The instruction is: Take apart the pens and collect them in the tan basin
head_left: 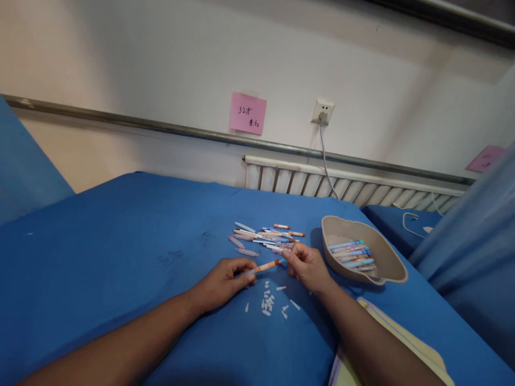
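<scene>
Behind the far edge of your blue table [132, 230], a pale wall [161, 69] is carrying a metal rail [169, 127], a pink note [248, 112] and a socket [323, 111] with a cord [324, 147] hanging from it. A ribbed radiator [298, 179] is showing below the rail, and blue curtains [466, 268] are hanging beyond the right edge.

You are holding one pen [266, 266] between your hands, right of the table's middle, and it is tilting slightly up towards your right. Your left hand [233, 277] is pinching one end, its grip nearly closed on the barrel. Your right hand [304, 264] is pinching at the blue end, its grip closed; you cannot tell from here whether it is also holding a small piece.

Just past your hands, towards the far edge, loose pens [263, 236] are lying in a heap, pointing mostly sideways. Between your hands and the near edge, small white tips [269, 303] are lying scattered, most in one cluster. Beside the right edge, a beige basin [388, 257] is holding more pens [352, 253]. Towards the near right corner, something flat and yellow [406, 327] is lying partly under your right forearm [362, 327].
</scene>
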The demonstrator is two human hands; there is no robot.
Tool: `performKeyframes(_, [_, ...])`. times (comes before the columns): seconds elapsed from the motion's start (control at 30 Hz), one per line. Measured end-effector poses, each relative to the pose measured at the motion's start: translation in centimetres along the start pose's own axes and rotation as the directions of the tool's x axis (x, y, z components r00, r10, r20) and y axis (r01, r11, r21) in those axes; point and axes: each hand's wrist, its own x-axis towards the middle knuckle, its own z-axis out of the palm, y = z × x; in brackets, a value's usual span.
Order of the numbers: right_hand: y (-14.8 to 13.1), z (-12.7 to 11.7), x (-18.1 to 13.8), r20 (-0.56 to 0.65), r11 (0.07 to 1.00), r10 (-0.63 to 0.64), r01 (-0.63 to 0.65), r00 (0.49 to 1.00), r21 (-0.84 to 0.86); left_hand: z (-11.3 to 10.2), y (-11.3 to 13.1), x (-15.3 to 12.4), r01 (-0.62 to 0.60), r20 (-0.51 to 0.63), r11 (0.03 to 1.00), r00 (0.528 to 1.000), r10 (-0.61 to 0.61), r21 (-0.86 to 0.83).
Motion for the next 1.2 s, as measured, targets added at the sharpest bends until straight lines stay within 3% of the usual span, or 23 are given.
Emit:
performKeyframes(0.17, [-0.6,-0.1,-0.2,0.057,0.989,-0.068,0.075,0.996,-0.126,0.0,0.2,-0.2,-0.042,-0.016,0.997,0.999,0.043,0.065])
performKeyframes(0.27, [-0.7,0.0,-0.2,0.090,0.987,-0.030,0.043,0.996,-0.153,0.0,0.3,-0.2,-0.067,-0.024,0.996,0.997,0.068,0.066])
performKeyframes(0.4, [-0.5,0.2,-0.3,0.115,0.994,0.077,-0.067,0.990,-0.090,0.1,0.3,-0.2,-0.059,-0.006,0.998,0.998,0.059,0.016])
performKeyframes(0.6, [0.1,0.3,-0.3,0.147,0.998,0.063,-0.066,0.987,0.020,0.3,0.1,-0.1,-0.028,0.035,0.998,0.999,0.030,-0.059])
performKeyframes(0.9, [1.1,0.1,0.2,-0.099,0.976,0.043,-0.020,0.994,0.218,0.1,0.1,0.1,0.005,-0.005,0.998,1.000,-0.006,-0.065])
performKeyframes(1.07, [1.3,0.7,0.7,-0.131,0.990,0.049,-0.030,0.990,0.141,0.1,0.5,0.1,-0.016,-0.053,0.996,0.999,0.011,-0.088])
performKeyframes(1.2, [1.4,1.3,1.3,-0.128,0.999,0.052,-0.051,0.990,0.008,0.0,1.7,0.6,-0.032,-0.158,0.994,0.987,0.015,-0.102])
